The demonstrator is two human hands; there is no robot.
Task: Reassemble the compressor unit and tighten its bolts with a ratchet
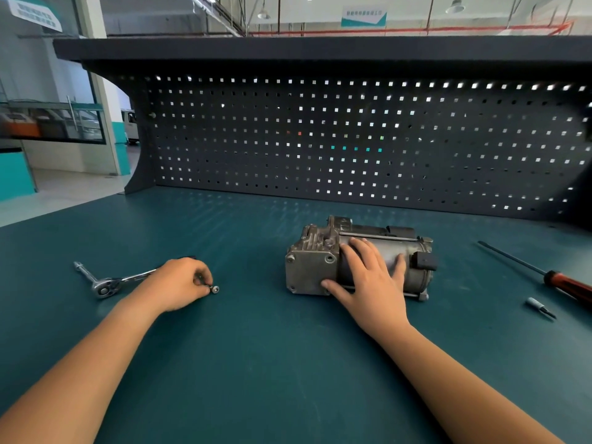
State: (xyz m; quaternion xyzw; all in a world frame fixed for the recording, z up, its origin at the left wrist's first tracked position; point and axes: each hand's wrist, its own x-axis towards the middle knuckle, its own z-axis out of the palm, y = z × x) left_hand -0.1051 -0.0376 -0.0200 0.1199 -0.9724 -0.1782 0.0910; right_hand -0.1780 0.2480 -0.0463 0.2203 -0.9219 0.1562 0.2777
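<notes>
Pinching a small bolt [214,289] on the worktop [256,347], the left grip [179,283] sits left of the compressor [309,274]; the right grip [371,277] lies spread flat on it.

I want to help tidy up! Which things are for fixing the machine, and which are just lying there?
For the job: compressor under the right hand; bolt pinched by the left hand; ratchet.
Just lying there: screwdriver, small bit.
</notes>
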